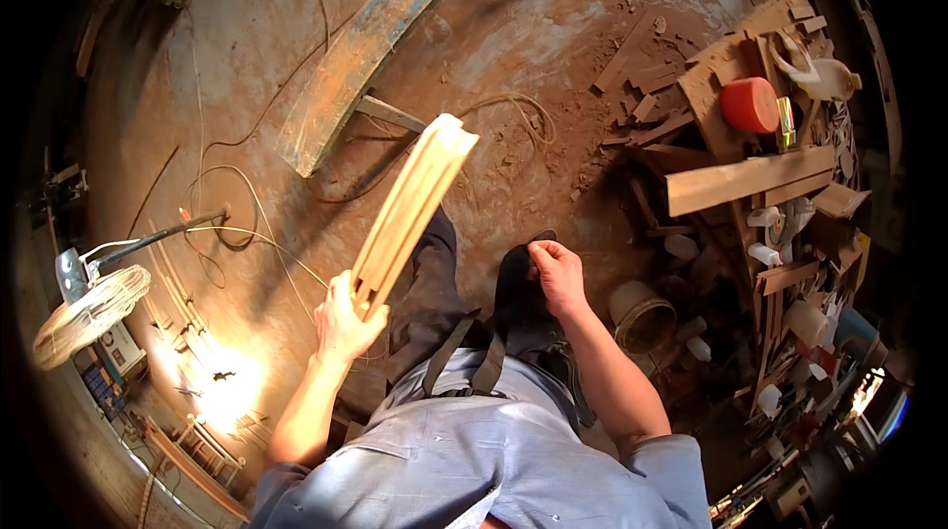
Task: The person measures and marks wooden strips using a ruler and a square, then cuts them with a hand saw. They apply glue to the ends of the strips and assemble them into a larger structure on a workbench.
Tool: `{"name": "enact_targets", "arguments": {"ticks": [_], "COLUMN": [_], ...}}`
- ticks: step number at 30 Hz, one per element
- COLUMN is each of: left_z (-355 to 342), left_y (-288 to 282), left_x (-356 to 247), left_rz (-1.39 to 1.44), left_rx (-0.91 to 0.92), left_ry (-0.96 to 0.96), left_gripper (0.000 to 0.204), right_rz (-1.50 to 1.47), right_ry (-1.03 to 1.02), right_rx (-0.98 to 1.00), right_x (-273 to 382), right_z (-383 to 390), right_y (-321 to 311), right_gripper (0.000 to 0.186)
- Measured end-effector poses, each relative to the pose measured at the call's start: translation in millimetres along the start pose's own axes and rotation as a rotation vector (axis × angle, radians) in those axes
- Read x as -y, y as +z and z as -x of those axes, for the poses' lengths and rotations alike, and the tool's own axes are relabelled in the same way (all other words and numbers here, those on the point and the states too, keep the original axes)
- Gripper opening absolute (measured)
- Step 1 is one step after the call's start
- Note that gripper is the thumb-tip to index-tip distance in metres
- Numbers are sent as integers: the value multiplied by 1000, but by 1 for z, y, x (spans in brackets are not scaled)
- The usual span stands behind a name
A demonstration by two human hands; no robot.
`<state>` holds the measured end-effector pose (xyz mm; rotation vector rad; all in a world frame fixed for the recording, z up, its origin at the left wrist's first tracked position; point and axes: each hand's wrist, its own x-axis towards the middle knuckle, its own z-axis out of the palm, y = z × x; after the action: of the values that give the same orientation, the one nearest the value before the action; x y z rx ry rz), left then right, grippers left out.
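Note:
My left hand (346,322) grips the lower end of a pale bundle of long wooden strips or moulding (413,203), which angles up and right over my dark trouser legs (425,282). My right hand (553,277) is beside it to the right, over my right leg, with fingers curled and pinched; whether anything is between them I cannot make out.
A long, weathered blue board (365,55) on metal legs crosses the upper left. Cables (523,104) snake over the dusty floor (247,55). A fan (94,317) stands left. Boards (731,178), offcuts, a red container (746,102) and a bucket (642,317) crowd the right.

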<state>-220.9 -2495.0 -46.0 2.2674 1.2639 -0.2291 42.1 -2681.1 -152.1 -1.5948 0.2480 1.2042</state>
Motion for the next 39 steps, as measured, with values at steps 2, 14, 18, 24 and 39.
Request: {"name": "enact_targets", "arguments": {"ticks": [2, 14, 18, 24, 39], "left_z": [-19, -218, -270, -305, -343], "left_y": [4, 5, 8, 28, 38], "left_x": [46, 219, 237, 257, 288], "left_rz": [-81, -387, -250, -558, -427], "left_rx": [-52, -79, -187, -349, -335], "left_ry": [-37, -24, 79, 242, 302], "left_gripper": [78, 59, 70, 84, 93], "right_rz": [208, 803, 773, 816, 753], "right_ry": [-10, -69, -73, -134, -84], "right_rx": [-69, -69, 18, 55, 20], "right_x": [-21, -83, -98, -48, -55], "right_z": [-27, -223, -312, -373, -429], "right_y": [-3, 59, 78, 129, 142], "right_gripper": [20, 19, 18, 25, 27]}}
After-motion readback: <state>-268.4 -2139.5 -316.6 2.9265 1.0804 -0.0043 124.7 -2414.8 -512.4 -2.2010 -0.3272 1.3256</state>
